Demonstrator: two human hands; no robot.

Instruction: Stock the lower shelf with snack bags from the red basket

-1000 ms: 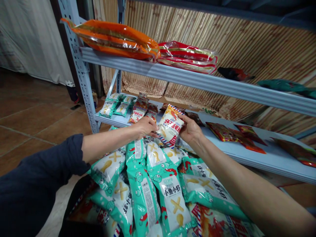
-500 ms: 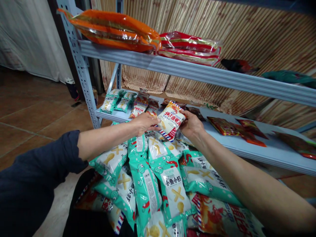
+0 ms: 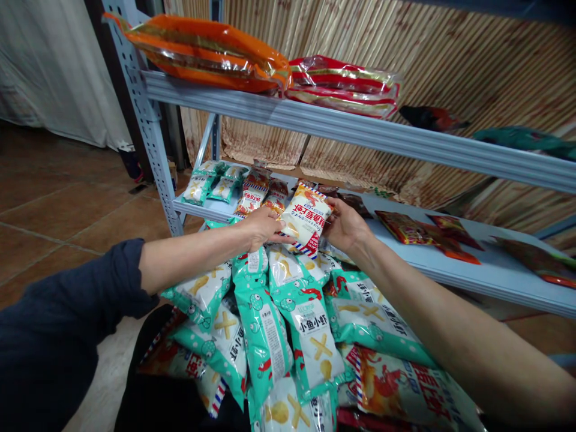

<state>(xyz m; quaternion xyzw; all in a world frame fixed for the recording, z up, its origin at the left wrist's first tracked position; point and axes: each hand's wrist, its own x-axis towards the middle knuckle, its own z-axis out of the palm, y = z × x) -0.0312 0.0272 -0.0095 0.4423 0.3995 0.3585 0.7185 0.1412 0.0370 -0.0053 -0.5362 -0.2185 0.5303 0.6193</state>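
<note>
Between my two hands is a white and orange snack bag (image 3: 306, 217) with red lettering and a striped border, tilted above the pile. My left hand (image 3: 263, 228) grips its left edge, thumb and fingers closed on it. On its right edge my right hand (image 3: 345, 227) is closed too, its fingertips partly hidden behind the bag. Below lies a heap of teal and white snack bags (image 3: 315, 342) printed with fish and shrimp. Another orange and white snack bag (image 3: 400, 384) lies at the heap's lower right.
A blue-grey metal shelf (image 3: 270, 114) crosses in front, with an orange bag (image 3: 207, 54) and a red striped bag (image 3: 344, 87) on top. The lower shelf (image 3: 405, 258) bears small teal bags (image 3: 198, 187), red and white bags (image 3: 252, 195) and flat red packets (image 3: 405, 228).
The held bag has shifted slightly left and turned to face me a little more. Both hands stay on it. The view has moved slightly.
</note>
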